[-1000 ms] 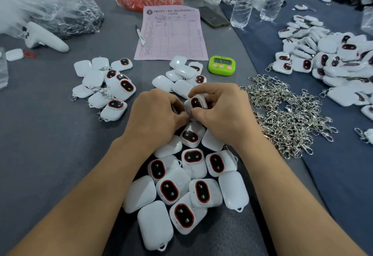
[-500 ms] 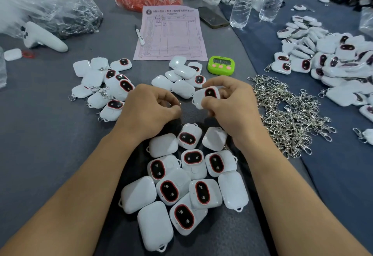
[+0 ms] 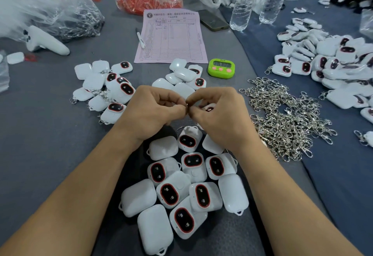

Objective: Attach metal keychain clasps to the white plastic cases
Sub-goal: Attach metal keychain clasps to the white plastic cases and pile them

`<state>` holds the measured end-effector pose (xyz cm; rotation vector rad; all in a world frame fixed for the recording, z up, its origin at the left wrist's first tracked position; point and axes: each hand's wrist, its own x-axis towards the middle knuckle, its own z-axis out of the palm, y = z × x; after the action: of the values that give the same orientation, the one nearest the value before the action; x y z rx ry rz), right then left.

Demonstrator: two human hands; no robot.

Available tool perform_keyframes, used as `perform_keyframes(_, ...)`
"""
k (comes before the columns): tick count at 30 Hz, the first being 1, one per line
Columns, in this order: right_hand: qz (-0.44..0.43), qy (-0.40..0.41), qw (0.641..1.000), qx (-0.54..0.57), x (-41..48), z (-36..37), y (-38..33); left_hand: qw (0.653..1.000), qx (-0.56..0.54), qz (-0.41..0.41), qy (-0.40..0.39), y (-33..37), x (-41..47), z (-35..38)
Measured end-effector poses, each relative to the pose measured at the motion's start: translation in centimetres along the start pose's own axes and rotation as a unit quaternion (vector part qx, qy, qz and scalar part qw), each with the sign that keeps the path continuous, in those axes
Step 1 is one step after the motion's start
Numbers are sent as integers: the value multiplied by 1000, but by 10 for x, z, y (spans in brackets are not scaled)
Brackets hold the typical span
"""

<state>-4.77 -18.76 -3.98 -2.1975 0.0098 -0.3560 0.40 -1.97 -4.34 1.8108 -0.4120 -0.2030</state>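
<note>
My left hand (image 3: 153,110) and my right hand (image 3: 220,114) meet fingertip to fingertip above the table's middle. Between the fingertips of both hands sits a small metal ring (image 3: 187,105), which my left hand pinches. My right hand holds a white plastic case (image 3: 210,108) tucked under its curled fingers, mostly hidden. Below my hands lies a pile of white cases (image 3: 181,185), several showing black ovals rimmed in red. A heap of metal keychain clasps (image 3: 282,118) lies to the right. A group of cases with clasps on them (image 3: 105,88) lies to the left.
Behind my hands are several more cases (image 3: 185,76), a green timer (image 3: 221,68), a pink form (image 3: 171,37) with a pen (image 3: 140,38), a phone (image 3: 214,22) and two water bottles (image 3: 241,11). Plastic bags (image 3: 50,13) fill the back left. A large case pile (image 3: 333,63) covers the right.
My hands drew apart with the case in my right hand, then came together again. The case has turned deeper into my right palm, and the fingertips now meet on the ring.
</note>
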Motion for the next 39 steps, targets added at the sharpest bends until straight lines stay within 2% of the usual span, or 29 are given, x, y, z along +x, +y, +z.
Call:
perform_keyframes(10, 17, -13, 1000, 20, 3, -6, 0, 1000, -21, -9, -18, 1, -2, -2)
perform_keyframes(15, 56, 4, 993, 99, 5, -4, 3, 1000, -19, -7, -13, 0, -1, -3)
perform_keyframes(18, 78, -12, 986, 144, 5, -2, 1, 1000, -9, -1, -7, 1, -2, -2)
perform_keyframes(25, 102, -30, 982, 156, 7, 1, 6, 999, -8, 10, 30, 4, -4, 4)
perform_keyframes(39, 104, -79, 970, 205, 6, 2, 8, 999, -20, 6, -25, 3, -4, -2)
